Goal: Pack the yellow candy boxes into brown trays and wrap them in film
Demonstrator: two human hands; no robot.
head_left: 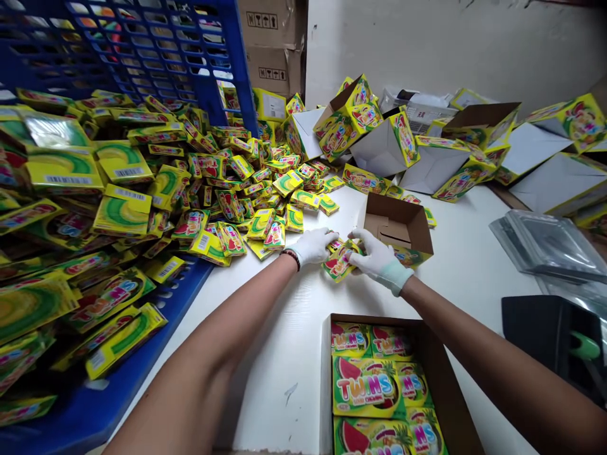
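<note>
Small yellow-green TWINS candy packs are between my two white-gloved hands over the white table. My left hand has its fingers closed at their left edge. From the right, my right hand grips them with thumb and fingers. Just behind my right hand stands an open display box with a brown inside; the part of it I can see into holds no packs. Loose packs are heaped beside my left hand. Nearer to me, a brown carton holds several filled TWINS boxes.
A blue plastic crate spills a large pile of packs at left. Open display boxes lie tipped along the back wall. Clear plastic trays and a black container with a green-handled tool are at right. Cardboard cartons stand behind.
</note>
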